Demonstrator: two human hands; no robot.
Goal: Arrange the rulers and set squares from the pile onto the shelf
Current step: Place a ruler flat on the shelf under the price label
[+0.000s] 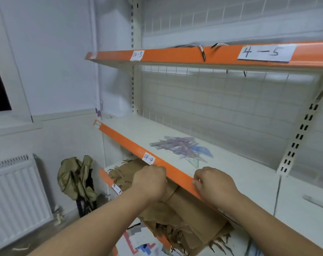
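White wall panels and a wire-grid back are seen behind a rack of orange-edged shelves. On the middle shelf (240, 172), labelled 04-4, the pile of rulers and set squares (182, 148) is left as a loose, crossed heap of translucent blue and violet pieces, well back from the front edge. A brown paper bundle (184, 209) is stored on the shelf below.

Both hands are placed at the orange front strip (123, 141), and nothing from the pile is held. The right hand (214, 185) is curled narrowly onto the strip and seems to pinch it. The left hand (149, 182) is closed into a fist just under the strip; whether anything is gripped there cannot be told.

The arranging is judged not yet begun. For the next move, one hand would need to be freed, opened and reached over the strip to the heap. A single top piece would then be slid clear, since thin flat plastic is probably hard to lift straight off the board.
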